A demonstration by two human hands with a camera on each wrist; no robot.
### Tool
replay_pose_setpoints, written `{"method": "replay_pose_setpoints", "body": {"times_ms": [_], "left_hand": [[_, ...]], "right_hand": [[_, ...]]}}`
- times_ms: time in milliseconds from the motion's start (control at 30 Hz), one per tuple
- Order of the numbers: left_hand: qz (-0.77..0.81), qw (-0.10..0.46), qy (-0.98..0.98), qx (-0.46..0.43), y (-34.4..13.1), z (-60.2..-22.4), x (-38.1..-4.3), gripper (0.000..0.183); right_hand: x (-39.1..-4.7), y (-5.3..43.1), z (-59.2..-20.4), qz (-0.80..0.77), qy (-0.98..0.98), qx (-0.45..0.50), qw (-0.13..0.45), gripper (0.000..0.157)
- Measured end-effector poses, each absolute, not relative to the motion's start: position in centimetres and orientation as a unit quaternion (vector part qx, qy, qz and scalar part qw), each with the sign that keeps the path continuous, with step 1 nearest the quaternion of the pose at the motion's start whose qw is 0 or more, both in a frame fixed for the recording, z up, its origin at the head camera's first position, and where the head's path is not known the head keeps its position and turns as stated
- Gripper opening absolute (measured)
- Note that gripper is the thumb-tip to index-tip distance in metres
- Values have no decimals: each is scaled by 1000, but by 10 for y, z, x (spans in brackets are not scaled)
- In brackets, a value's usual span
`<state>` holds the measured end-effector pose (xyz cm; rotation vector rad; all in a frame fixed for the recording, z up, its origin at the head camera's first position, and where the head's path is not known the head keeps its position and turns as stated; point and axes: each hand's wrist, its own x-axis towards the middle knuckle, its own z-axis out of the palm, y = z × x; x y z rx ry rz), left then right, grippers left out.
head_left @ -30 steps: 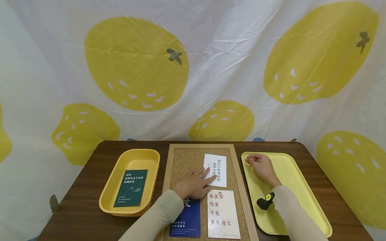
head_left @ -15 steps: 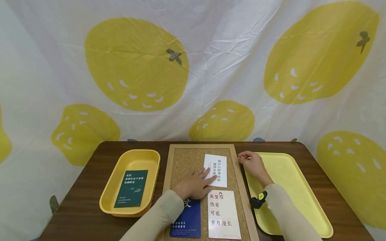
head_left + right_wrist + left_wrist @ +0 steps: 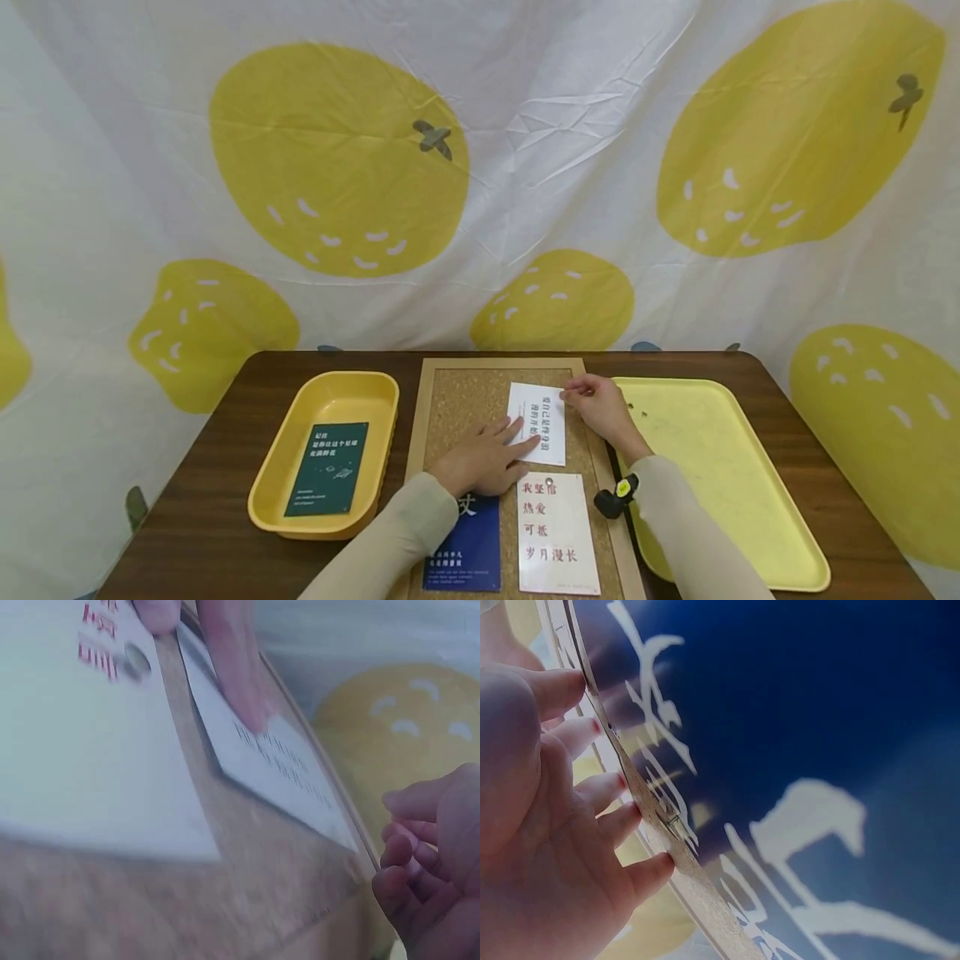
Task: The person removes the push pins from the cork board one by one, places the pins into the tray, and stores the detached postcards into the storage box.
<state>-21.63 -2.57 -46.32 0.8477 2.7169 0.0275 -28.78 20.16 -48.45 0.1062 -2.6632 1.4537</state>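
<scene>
Fingers spread, my left hand [image 3: 480, 460] rests on the corkboard [image 3: 465, 400] and over the lower left of a white card [image 3: 551, 402] with sideways black writing. At that card's upper right corner, my right hand [image 3: 600, 410] has thumb and fingertips pinched together on a small thumbtack, mostly hidden by the fingers. In the right wrist view the pinching fingertips [image 3: 394, 877] are beside the white card's [image 3: 281, 769] corner. Below lie a white card with red writing [image 3: 555, 533], a round tack at its top, and a blue card [image 3: 472, 554], partly under my left hand.
Left of the board stands a yellow basin [image 3: 264, 500] with a dark green card [image 3: 327, 468] in it. A pale yellow tray [image 3: 735, 467] lies to the right, with a few tiny dark tacks [image 3: 643, 413] near its upper left corner.
My right hand has moved left from over the tray, across the board's frame, to the white card's upper right corner. The left hand has stayed in place.
</scene>
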Motion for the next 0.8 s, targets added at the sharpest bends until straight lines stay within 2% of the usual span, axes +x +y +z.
{"method": "replay_pose_setpoints", "body": {"times_ms": [200, 333, 433, 800], "left_hand": [[5, 143, 945, 294, -25, -465, -217, 53], [8, 143, 945, 293, -25, -466, -217, 53], [7, 144, 945, 293, -26, -466, -217, 53], [4, 142, 944, 298, -26, -465, -217, 53]], "right_hand": [[-284, 188, -485, 467, -883, 11, 38, 15], [-283, 185, -486, 458, -887, -1, 50, 16], [-282, 183, -484, 450, -891, -8, 55, 21], [-284, 181, -480, 412, -911, -19, 11, 41]]}}
